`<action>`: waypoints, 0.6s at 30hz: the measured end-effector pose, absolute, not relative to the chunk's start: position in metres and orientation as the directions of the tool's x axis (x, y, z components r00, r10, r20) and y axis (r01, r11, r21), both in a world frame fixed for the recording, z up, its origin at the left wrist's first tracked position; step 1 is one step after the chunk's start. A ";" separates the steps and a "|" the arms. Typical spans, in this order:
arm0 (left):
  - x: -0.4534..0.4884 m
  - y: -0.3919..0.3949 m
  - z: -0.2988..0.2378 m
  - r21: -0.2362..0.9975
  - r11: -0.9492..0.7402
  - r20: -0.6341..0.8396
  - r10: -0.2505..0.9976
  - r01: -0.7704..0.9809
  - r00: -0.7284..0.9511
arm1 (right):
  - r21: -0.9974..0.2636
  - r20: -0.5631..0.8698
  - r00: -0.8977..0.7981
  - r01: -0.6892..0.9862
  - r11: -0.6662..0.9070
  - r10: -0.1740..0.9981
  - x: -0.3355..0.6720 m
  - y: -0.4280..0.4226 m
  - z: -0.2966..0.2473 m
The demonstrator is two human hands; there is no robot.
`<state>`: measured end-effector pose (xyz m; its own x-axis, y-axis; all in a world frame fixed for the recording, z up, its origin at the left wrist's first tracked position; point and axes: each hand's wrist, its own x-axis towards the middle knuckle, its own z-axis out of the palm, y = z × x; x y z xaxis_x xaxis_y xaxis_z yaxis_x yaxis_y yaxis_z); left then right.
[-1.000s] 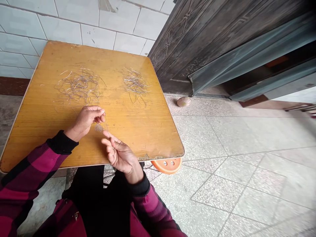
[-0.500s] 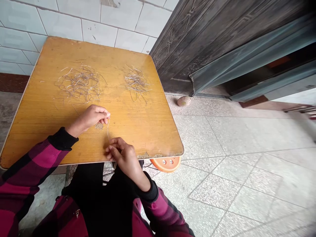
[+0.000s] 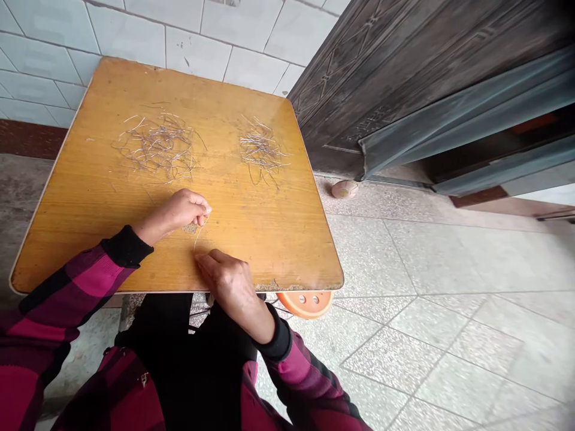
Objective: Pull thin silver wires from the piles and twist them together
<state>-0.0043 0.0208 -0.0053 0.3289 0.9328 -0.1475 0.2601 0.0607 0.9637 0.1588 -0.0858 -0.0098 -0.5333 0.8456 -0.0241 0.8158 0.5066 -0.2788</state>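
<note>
Two loose heaps of thin silvery-grey strands lie on a yellow wood-grain table top [image 3: 278, 239], the larger [image 3: 157, 146] at left and the smaller [image 3: 261, 148] at right. My left hand [image 3: 182, 211] is pinched shut on a single fine strand [image 3: 196, 236] that hangs from its fingertips. A small brownish tuft [image 3: 190, 228] lies just under those fingers. My right hand [image 3: 227, 281] rests curled on the table's near edge, its fingertips close to the strand's lower end. Whether those fingers hold the strand is hidden.
A white tiled wall [image 3: 135, 36] rises behind the table. A dark weathered door [image 3: 404, 78] stands at right, with a small round object [image 3: 344, 189] on the speckled tile floor [image 3: 440, 359] near it. An orange stool [image 3: 306, 304] shows under the table's near edge.
My right hand has dropped from a raised pose to rest on the table edge. My left hand has shifted slightly right, and the view has tilted a little.
</note>
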 end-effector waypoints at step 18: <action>0.005 0.026 -0.016 0.659 -0.351 0.027 0.895 0.665 0.445 | -0.335 0.304 -0.725 0.527 0.781 0.619 0.163 -0.050 -0.037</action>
<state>0.0050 0.0261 -0.0164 0.4453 0.8950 0.0271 0.6654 -0.3510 0.6589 0.1629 -0.0497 -0.0374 -0.7246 0.6186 0.3039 0.5267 0.7814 -0.3347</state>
